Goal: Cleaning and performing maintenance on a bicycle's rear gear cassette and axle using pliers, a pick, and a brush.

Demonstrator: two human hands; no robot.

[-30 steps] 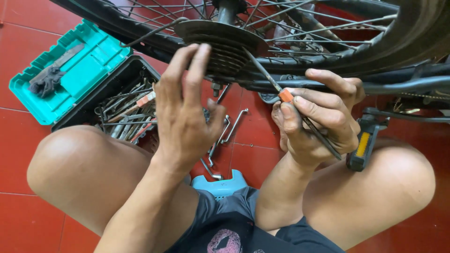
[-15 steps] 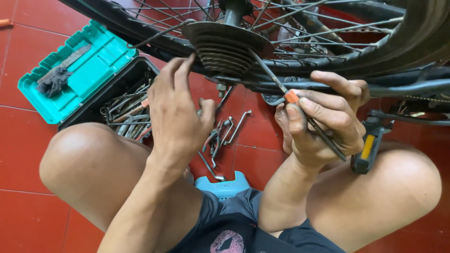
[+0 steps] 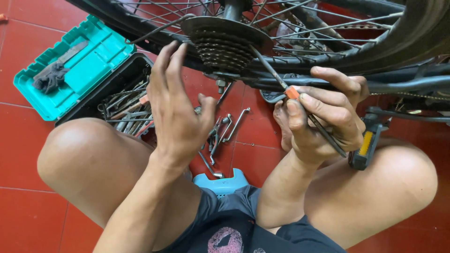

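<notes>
right hand (image 3: pixel 323 117) closed around thin orange-collared metal screwdriver (image 3: pixel 300 105), tip beside dark stacked steel cassette (image 3: pixel 222 47); left hand (image 3: pixel 180 110) open, empty, beside cassette. risk: tip slipping into spokes.

Single view only, worn on the head, aimed steeply down past the chest onto bare knees and red tiled floor (image 3: pixel 28 206). Very near: left hand (image 3: pixel 180 110) and right hand (image 3: pixel 318 117) filling mid-frame, black spoked bicycle wheel (image 3: pixel 328 33) cut off along the top edge, open teal plastic toolbox (image 3: pixel 89 65) at upper left.
</notes>
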